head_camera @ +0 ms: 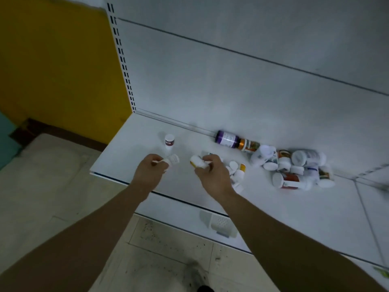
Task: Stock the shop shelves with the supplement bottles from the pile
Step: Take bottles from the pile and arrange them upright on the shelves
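Low white metal shelf (134,157), matte painted steel, with a slotted upright at its back left corner. All places below are taken from the one upright bottle (169,142), which is white with a dark label band and a flat cap and stands toward the shelf's left rear.

Left hand (150,171): just in front of the upright bottle, fingers curled round a small white bottle (171,160) that is tilted well over, cap end in the fingers.

Right hand (212,173): to the right of the upright bottle, fingers pinching a white bottle with a yellow label (196,162), also tipped on its side.

Pile (294,167): well to the right of the upright bottle, a loose heap of bottles lying on their sides. They are mostly white plastic with ribbed or flat white caps, and some have red or orange labels. A purple bottle (227,139) and an amber one (248,145) lie end to end at the back wall. A few small white ones (236,173) lie scattered just past the right hand.

Handling, as judged: small rigid plastic cylinders, likely light (contents unknown, they may rattle or shift). The glossy labels will be somewhat slippery. They are not fragile, but they roll freely on a smooth shelf when on their sides. A hold round the mid-body, or over the cap with thumb opposed, looks best. Set each base-down squarely, because a narrow base tips easily against its neighbours.
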The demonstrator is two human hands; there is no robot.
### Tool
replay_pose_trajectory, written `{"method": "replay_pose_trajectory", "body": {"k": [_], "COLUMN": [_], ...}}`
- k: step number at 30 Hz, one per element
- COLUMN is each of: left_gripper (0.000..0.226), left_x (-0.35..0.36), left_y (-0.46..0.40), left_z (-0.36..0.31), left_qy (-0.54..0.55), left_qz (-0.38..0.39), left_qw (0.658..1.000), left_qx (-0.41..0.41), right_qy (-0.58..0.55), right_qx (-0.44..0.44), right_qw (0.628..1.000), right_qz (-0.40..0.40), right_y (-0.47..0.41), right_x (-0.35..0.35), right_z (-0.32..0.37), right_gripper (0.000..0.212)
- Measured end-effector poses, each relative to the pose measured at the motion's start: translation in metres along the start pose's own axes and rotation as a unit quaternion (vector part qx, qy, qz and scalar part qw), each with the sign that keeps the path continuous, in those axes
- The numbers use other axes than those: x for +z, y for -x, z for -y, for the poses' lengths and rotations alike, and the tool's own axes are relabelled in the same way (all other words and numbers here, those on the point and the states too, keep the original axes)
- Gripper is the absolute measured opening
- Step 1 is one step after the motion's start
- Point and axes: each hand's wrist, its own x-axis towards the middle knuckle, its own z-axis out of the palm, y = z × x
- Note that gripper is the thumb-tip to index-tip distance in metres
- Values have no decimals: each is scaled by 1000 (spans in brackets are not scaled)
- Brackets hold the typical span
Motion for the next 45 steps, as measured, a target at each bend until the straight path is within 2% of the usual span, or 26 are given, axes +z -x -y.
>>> {"method": "replay_pose_trajectory", "body": {"k": [2,4,7,11,14,18,24,25,27,29,31,33,35,38,41,45], "left_gripper": [10,17,14,13,11,22,29,26,35,44,41,32,25,29,36,40], "left_x": [-17,-33,-56,-86,-104,-118,-103,-97,-81,-60,-37,-14,10,50,79,120], "left_y": [24,48,85,130,164,206,248,252,256,258,260,260,257,252,243,225], "left_z": [-30,-60,-103,-155,-186,-220,-289,-299,-316,-331,-345,-356,-364,-377,-385,-398], "left_qy": [95,135,176,201,178,148,145,151,143,136,150,155,105,-31,-162,-255], "left_qz": [27,56,105,136,165,211,237,248,260,262,273,278,260,192,143,112], "left_qw": [995,988,979,970,967,955,935,929,923,922,919,916,917,904,877,855], "left_qx": [-33,-50,-20,21,75,149,219,230,245,249,243,246,284,380,429,438], "right_qy": [-75,-176,-285,-289,-277,-258,-298,-305,-355,-452,-499,-482,-418,-182,-21,47], "right_qx": [1,-2,2,-29,-68,-136,-244,-247,-221,-162,-126,-130,-166,-232,-232,-206], "right_qw": [997,984,959,954,956,953,920,916,907,877,856,865,893,951,960,964], "right_qz": [-23,-13,-14,-68,-73,-83,-77,-78,-60,-10,39,55,30,-87,-156,-161], "right_y": [20,44,80,122,153,192,213,210,203,197,194,191,184,163,141,113], "right_x": [-22,-39,-53,-73,-92,-125,-195,-207,-232,-258,-283,-306,-329,-376,-411,-438], "right_z": [29,62,104,152,178,209,249,253,257,258,255,248,237,210,190,170], "right_gripper": [17,13,19,19,18,13,13,11,13,23,27,23,20,25,30,34]}}
